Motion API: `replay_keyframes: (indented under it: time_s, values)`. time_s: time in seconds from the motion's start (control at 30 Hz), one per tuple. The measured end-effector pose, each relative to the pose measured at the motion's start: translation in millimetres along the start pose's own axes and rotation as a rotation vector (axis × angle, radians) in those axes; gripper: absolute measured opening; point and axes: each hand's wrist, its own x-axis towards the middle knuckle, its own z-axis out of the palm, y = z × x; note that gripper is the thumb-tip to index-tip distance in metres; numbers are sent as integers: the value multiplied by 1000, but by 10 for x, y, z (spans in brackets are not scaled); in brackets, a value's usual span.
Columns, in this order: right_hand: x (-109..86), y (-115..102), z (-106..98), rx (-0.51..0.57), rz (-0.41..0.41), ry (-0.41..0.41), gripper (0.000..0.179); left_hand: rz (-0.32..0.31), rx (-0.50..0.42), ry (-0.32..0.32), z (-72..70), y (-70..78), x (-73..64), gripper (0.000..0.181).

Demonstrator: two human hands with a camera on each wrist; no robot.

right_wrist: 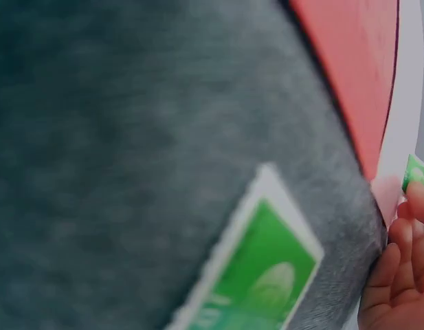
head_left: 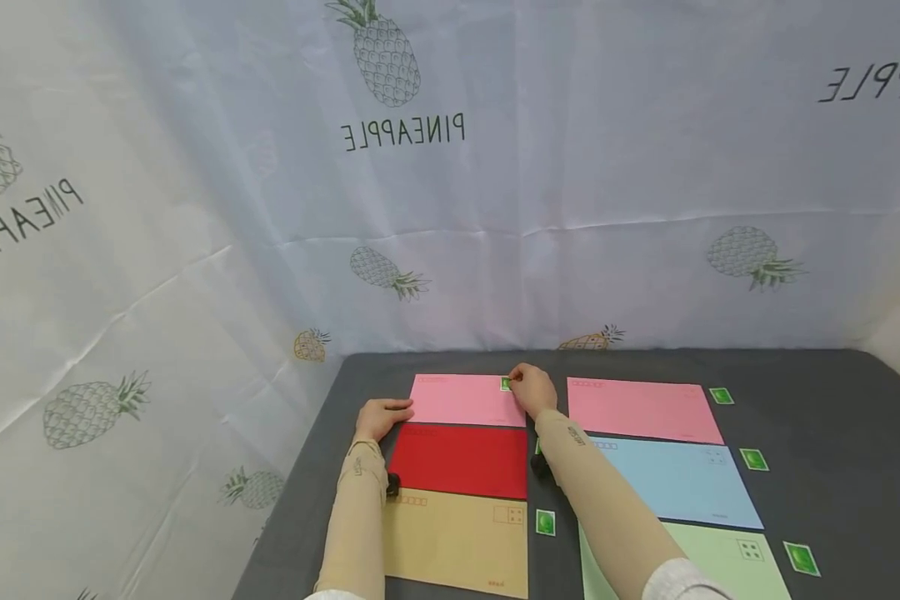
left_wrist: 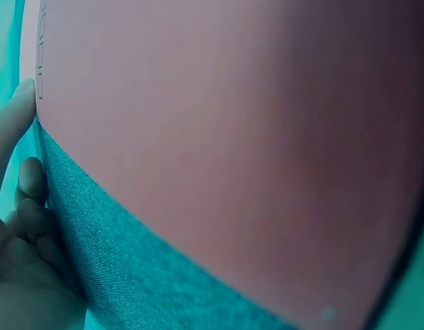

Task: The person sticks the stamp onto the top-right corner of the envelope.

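Note:
At the back left of the table lies a pink envelope. My left hand rests at its left edge, one extended finger touching it near the printed boxes. Over the envelope's upper right corner, my right hand pinches a small green stamp with a white border. In the right wrist view, a fingertip overlaps the lower edge of this stamp. Directly below the pink envelope is a red envelope, followed by a tan envelope.
On the dark table, a second column holds a pink envelope, a blue envelope and a light green envelope, partly under my right forearm. Loose green stamps, such as one stamp by the tan envelope, lie beside them. A pineapple-print curtain hangs behind.

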Motion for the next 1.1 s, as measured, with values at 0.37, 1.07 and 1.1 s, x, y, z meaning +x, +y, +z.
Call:
replay_keyframes:
  time_s: [0.37,1.07,1.1]
  values:
    - [37,-81,18,-68,15,38,13,-5,15,11,-19,46,13,29]
    - [43,-77,69,-235,21,7,19,-43,28,22,39,41,42,29]
    - [39,-79,70,-237,19,7,19,-42,30,22,40,35,46,29]
